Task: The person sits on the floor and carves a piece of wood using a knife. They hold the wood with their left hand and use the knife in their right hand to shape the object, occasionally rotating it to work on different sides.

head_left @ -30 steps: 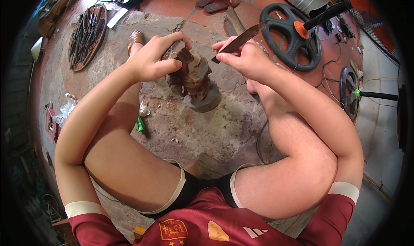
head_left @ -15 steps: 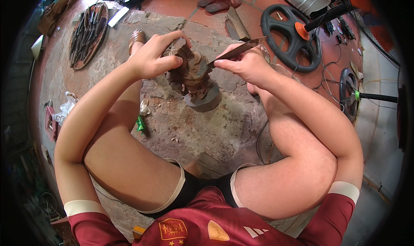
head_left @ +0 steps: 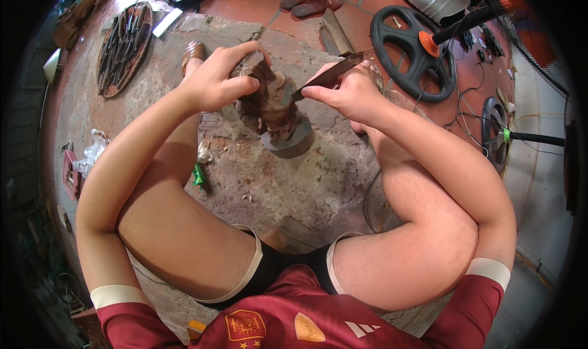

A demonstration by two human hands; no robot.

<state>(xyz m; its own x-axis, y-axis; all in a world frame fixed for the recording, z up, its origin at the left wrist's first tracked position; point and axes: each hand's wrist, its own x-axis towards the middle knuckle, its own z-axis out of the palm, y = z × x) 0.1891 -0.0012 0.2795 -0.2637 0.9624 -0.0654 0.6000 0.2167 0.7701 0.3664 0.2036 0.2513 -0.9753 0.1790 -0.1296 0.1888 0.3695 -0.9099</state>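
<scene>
A brown carved wooden statuette (head_left: 277,110) stands on a dark grey base (head_left: 290,143) on the stone slab between my legs. My left hand (head_left: 222,79) is closed round its upper part, thumb on the near side and fingers over the top. My right hand (head_left: 348,90) grips a thin, dark, flat blade (head_left: 331,76) between thumb and fingers. The blade's lower left end touches or nearly touches the statuette's right side. My left palm hides part of the carving's left side.
A round tray (head_left: 147,46) of slender dark tools lies at the far left. A wooden block (head_left: 335,33) is just beyond my right hand. Sandals (head_left: 309,1), a black wheel-shaped fan base (head_left: 442,82) and loose cables lie farther off. A green item (head_left: 198,175) rests by my left thigh.
The blade has shifted slightly down and left against the statuette, and its far end has drawn in toward my right hand. My left hand and the statuette have hardly moved.
</scene>
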